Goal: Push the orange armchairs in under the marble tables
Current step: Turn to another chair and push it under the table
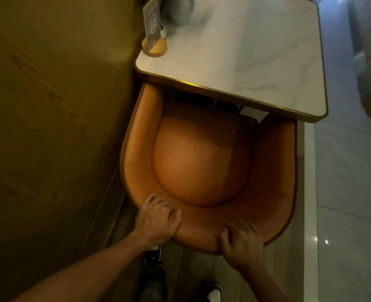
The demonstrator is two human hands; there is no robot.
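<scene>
Orange chair (202, 160) sits with its front already under the table (245, 62) near edge. Your left hand (156, 219) and right hand (241, 243) both curl over the backrest rim. Pushing unevenly, you may scrape the wall (49, 105) or knock the arms on the gold edge.

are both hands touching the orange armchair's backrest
Touching. The head view shows the left hand and right hand curled over the armchair backrest's top edge.

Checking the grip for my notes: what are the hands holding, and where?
Both the left hand and right hand grip the orange armchair by its backrest's top rim.
</scene>
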